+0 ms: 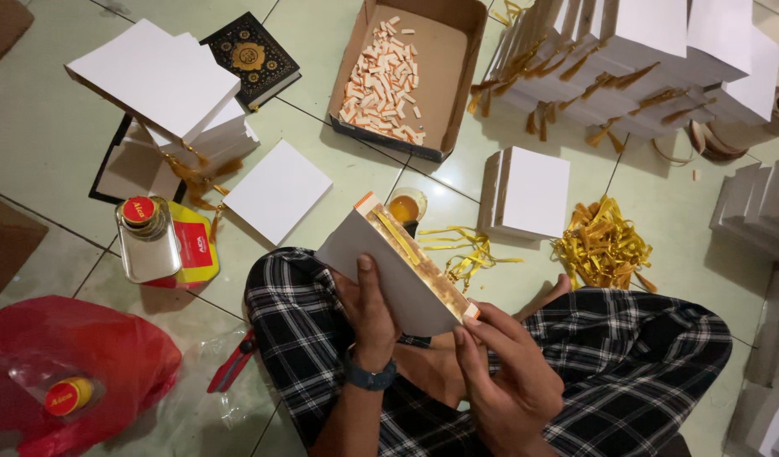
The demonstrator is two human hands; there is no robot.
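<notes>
I see a rectangular metal tin (148,241) with a red cap and yellow-red label at my left, and a brown cardboard box (453,76) ahead.

free: bare tile (34,161) far left | blocked: glue tin (148,239), ribbon pile (605,245)

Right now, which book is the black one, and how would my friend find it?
Start at the open cardboard box of small orange and white strips at the top of the tiled floor. Look left, past the bare tiles, to the tall stack of white book blocks. The black book lies beside it, the only one with a dark, gold-patterned cover.
</notes>
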